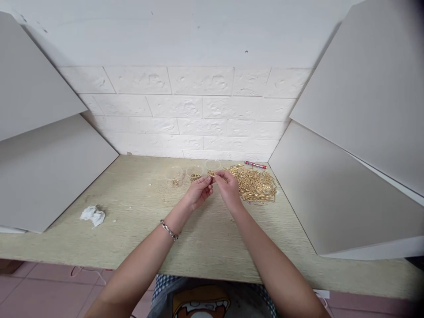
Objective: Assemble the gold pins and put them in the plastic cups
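Observation:
My left hand [199, 192] and my right hand [228, 187] meet above the middle of the table, thumbs and fingertips pinched close together. Whatever lies between the fingertips is too small to make out. Close to the right hand spreads a heap of thin gold-coloured metal pins [256, 186]. Behind the hands stand three clear round plastic cups: a left cup [174, 169], a middle cup [194, 168] and a right cup [213, 164]. Small brass-coloured pieces [195, 177] show in or at each cup; the right one is partly covered by my fingers.
A red, patterned stick-like tube [255, 164] lies behind the heap. Crumpled white tissue [93, 215] rests at the left on the wooden table [132, 247]. Grey panels flank both sides, and a white brick-patterned wall [185, 108] closes the back.

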Motion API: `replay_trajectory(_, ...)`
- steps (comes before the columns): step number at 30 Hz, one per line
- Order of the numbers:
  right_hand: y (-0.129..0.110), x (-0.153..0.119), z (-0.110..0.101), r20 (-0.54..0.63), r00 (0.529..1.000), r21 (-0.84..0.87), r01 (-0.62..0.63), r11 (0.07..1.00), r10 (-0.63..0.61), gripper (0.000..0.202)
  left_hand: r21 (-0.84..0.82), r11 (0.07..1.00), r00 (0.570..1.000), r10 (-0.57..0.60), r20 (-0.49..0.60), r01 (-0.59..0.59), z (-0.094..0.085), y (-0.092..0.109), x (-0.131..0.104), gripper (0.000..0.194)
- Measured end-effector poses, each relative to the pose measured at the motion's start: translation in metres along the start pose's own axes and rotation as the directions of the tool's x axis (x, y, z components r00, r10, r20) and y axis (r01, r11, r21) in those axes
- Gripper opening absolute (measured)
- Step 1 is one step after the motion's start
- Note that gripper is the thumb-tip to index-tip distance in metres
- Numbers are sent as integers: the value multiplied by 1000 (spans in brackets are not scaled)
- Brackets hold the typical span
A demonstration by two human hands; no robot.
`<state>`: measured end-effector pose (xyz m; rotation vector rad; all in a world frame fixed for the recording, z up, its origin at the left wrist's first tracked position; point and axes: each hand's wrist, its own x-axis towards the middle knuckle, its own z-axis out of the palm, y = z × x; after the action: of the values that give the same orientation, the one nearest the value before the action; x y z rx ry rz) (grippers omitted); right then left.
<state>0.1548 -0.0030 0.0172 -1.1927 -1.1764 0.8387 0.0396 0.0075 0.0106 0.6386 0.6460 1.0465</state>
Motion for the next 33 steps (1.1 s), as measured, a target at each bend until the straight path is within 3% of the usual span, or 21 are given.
replay_trajectory(10,-1,-4,1,16,991,-93,135,987,-134,16,38,999,1000,0,8,0,0,-1,0,18)
replay_trajectory(15,-3,-5,-2,63,942,-305,333,892,-330,12,100,994,999,32,-2,-32,-1,-2,0,20)
replay_trajectory(18,-4,-2,-5,119,918,-356,395,847,-378,11,135,990,998,53,-19,-50,-1,0,1,21)
replay_trajectory(22,-2,6,-12,204,940,-341,331,880,-275,11,240,967,994,96,-46,-82,-1,2,2,22)
replay_trajectory(27,0,10,-15,178,978,-219,147,964,-109,15,301,948,991,124,-51,-103,1,3,2,20)
replay_trajectory(33,4,11,-13,175,984,-72,41,997,-27,18,357,928,991,129,-28,-111,3,3,1,20)
